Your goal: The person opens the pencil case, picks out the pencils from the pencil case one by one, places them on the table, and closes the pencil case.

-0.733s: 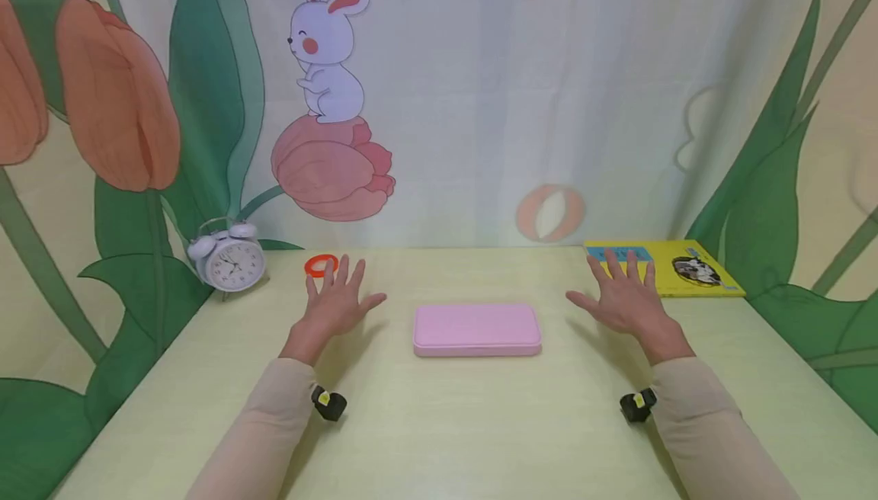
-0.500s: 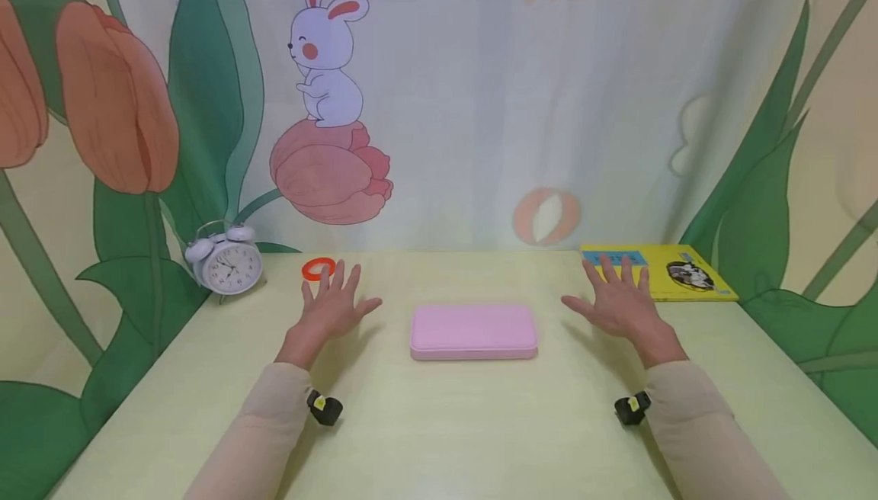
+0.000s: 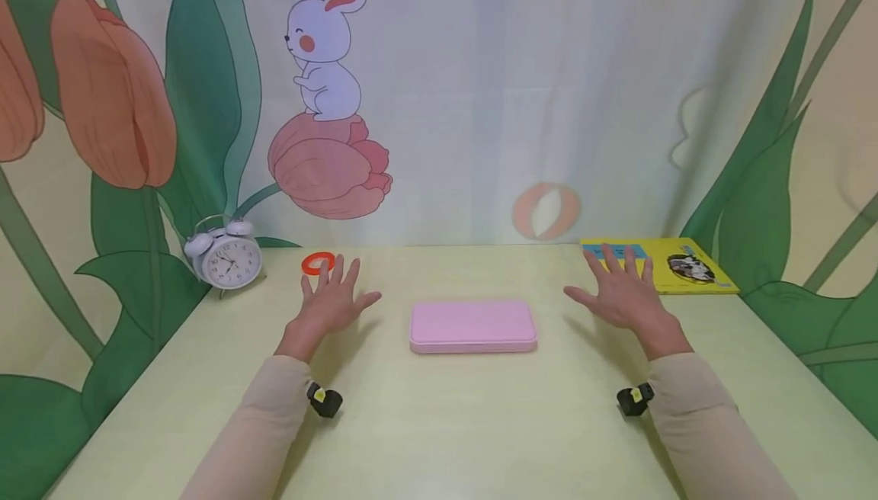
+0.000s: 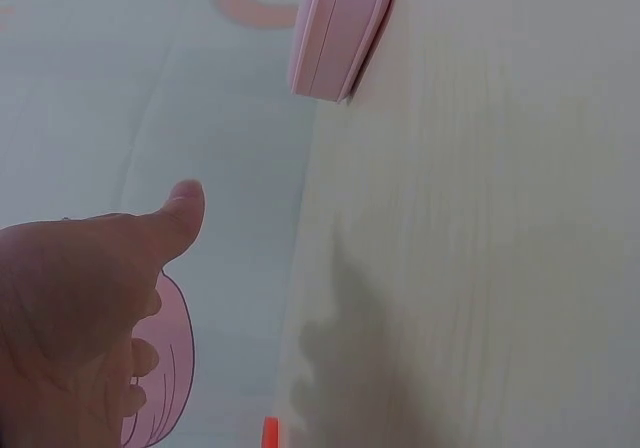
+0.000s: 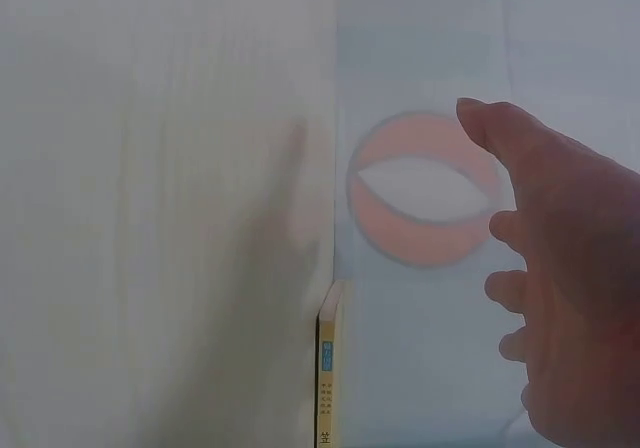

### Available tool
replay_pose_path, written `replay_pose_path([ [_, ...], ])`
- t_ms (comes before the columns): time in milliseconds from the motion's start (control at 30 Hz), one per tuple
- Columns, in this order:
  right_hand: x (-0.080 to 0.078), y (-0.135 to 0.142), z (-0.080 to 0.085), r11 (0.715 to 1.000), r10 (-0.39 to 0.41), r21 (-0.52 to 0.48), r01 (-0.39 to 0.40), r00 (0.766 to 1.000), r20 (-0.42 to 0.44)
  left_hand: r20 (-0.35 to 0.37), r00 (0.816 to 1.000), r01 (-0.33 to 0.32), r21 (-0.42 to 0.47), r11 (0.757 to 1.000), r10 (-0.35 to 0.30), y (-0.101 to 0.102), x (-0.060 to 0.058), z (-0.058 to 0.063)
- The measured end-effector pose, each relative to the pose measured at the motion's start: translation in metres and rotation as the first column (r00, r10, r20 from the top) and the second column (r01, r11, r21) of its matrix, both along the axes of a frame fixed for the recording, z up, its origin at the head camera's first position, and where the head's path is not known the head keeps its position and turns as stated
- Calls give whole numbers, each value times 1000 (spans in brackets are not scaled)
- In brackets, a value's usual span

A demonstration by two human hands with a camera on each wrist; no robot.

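Observation:
A closed pink case (image 3: 473, 326) lies flat on the table between the two hands. To its left, my left hand (image 3: 329, 306) hovers over the table with fingers spread, casting a shadow below; its fingertips overlap an orange-red ring (image 3: 309, 266) in the head view. My right hand (image 3: 626, 298) is held likewise on the other side, fingers spread, in front of a yellow book (image 3: 686, 267) with a blue label and an animal picture. Both hands hold nothing. In the left wrist view the pink case (image 4: 343, 33) shows at the top, apart from the thumb.
A white twin-bell alarm clock (image 3: 232, 260) stands at the table's back left corner. Behind the pale table (image 3: 439, 424) hangs a curtain (image 3: 453, 104) printed with a rabbit and tulips. Each wrist wears a small black camera, such as the left camera (image 3: 325, 401).
The head view has shifted slightly up and down. Both hands stay spread on either side of the pink case, and nothing on the table has moved.

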State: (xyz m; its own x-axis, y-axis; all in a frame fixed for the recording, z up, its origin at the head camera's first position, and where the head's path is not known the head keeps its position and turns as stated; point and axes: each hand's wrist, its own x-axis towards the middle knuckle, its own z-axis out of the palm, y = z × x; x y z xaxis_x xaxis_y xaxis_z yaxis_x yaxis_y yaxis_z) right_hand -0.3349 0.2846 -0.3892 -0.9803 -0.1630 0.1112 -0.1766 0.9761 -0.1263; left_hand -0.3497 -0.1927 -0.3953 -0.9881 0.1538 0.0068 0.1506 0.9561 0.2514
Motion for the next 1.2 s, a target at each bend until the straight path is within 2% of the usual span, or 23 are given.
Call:
replay_pose_path([
  [367,7,-14,3,999,43,-2,-43,999,-11,7,1000,4,2,1000,-4,-3,4,1],
  [633,10,-32,7,993,108,-39,-109,994,-20,-6,998,68,90,994,-68,4,8,10],
  [933,12,-59,9,973,224,-45,-228,971,-79,-52,988,151,129,980,-145,18,11,12],
  [1067,17,-66,10,961,263,-68,-267,963,-61,-26,975,220,187,957,-219,32,13,10],
  [1200,19,-75,7,934,325,-150,-325,945,-20,36,957,264,301,916,-288,42,16,6],
])
